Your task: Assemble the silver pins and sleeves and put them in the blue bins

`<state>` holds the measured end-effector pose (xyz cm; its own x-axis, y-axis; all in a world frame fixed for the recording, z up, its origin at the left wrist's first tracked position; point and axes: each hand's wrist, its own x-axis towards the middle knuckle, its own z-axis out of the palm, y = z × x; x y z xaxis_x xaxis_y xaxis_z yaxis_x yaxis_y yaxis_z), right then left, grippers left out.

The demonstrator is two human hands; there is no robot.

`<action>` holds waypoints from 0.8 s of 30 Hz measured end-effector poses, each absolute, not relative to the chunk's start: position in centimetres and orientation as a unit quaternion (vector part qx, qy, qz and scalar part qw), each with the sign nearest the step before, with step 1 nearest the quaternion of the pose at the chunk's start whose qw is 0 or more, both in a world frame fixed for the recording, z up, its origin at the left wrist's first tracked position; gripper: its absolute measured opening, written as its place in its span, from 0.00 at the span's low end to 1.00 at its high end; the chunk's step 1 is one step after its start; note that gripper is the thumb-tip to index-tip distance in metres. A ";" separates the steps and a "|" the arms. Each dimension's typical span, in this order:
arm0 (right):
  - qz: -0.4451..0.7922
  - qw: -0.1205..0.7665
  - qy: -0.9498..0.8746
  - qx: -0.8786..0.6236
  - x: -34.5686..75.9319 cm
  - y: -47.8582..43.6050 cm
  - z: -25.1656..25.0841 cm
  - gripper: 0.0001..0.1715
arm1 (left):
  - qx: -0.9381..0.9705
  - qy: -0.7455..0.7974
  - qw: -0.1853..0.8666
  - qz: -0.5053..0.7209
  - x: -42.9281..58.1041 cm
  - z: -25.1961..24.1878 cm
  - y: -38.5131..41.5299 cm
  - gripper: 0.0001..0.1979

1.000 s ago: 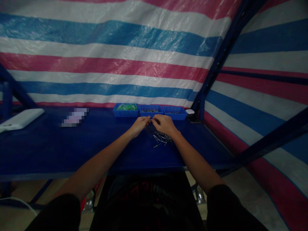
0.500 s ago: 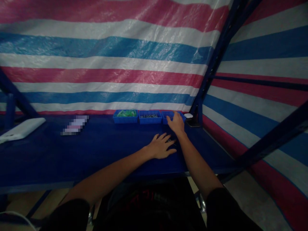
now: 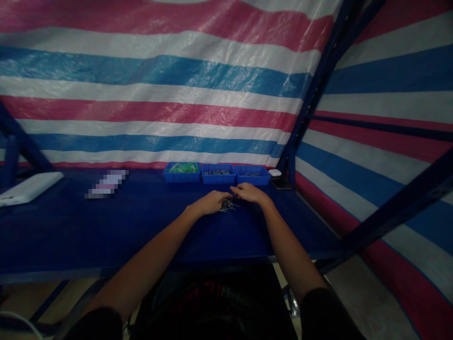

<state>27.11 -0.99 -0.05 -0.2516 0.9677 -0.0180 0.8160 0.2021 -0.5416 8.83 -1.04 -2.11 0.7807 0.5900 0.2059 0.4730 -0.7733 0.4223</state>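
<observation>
A small heap of thin metal pieces [image 3: 229, 205], which look like long screws or nails, lies on the blue table between my hands. My left hand [image 3: 211, 202] is at the heap's left side, its fingers curled in against the pieces and partly hidden. Just beyond the heap to the right, my right hand [image 3: 249, 192] has its fingers bent and drawn together, pointing left towards the left fingertips. Whether it holds a small piece cannot be made out. Behind it stands a blue bin [image 3: 252, 175] with a few thin metal pieces in it.
Beside that bin are a blue bin [image 3: 218, 179] of small metal parts and another blue bin [image 3: 182, 177] holding green material. A white case [image 3: 274, 173] and a dark flat object [image 3: 281, 183] lie right. A white device [image 3: 31, 187] lies far left, near a blurred-out item [image 3: 108, 184].
My right hand has come back from the right bin towards me and left. My left hand has moved left and curled from spread fingers, and the metal heap has come into view.
</observation>
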 end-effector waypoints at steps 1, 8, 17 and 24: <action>0.231 0.154 -0.760 -0.587 27.0 -1.0 0.0 0.24 | 0.923 0.295 0.174 0.173 8.7 -2.0 -0.9 0.19; 0.188 0.149 -0.791 -0.562 25.3 -1.5 0.1 0.15 | 0.908 0.350 0.153 0.170 8.3 -1.7 -0.6 0.25; 0.216 0.129 -0.804 -0.538 24.8 -2.1 0.1 0.15 | 0.868 0.481 0.084 0.092 6.2 -1.2 -0.5 0.11; 0.151 0.105 -0.818 -0.545 25.1 -1.7 -0.4 0.07 | 0.865 0.463 0.130 0.141 6.6 -1.4 -0.4 0.12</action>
